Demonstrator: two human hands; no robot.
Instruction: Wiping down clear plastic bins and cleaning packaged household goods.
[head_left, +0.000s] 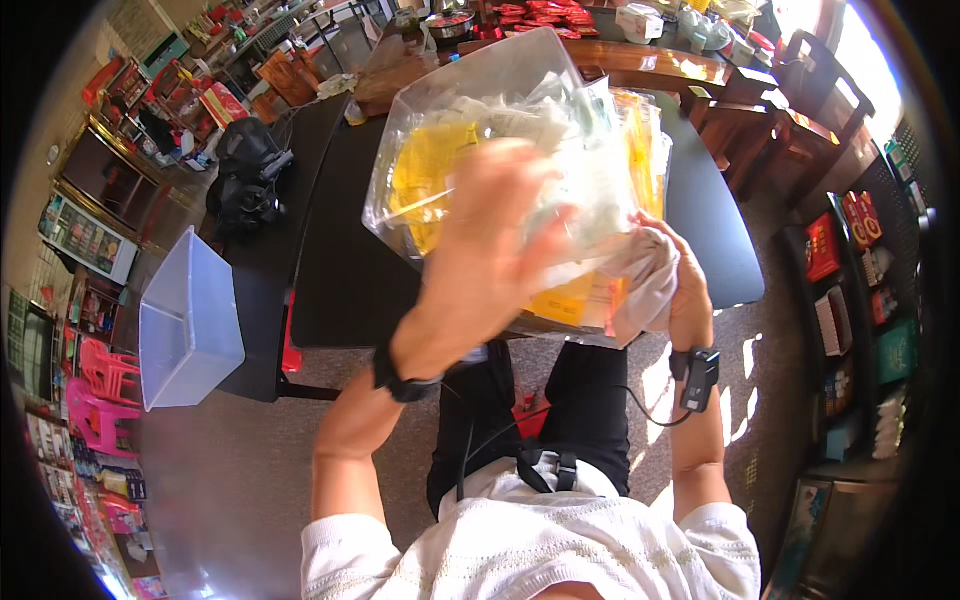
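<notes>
On the dark table before me stands a clear plastic box packed with plastic packaging. A yellow bag lies at its left, with crumpled clear plastic beside it. More yellow packets stand at the right. My left hand, blurred by motion, is over the middle of the box, its thumb apart from the fingers; whether it holds plastic is unclear. At the box's right front, my right hand grips a bunched pale cloth. An orange packet shows just below.
An open translucent bin stands at the left, near a black backpack. Red packets lie on the wooden table beyond. A dark shelf holds boxes at the right. A cable runs to my right wrist.
</notes>
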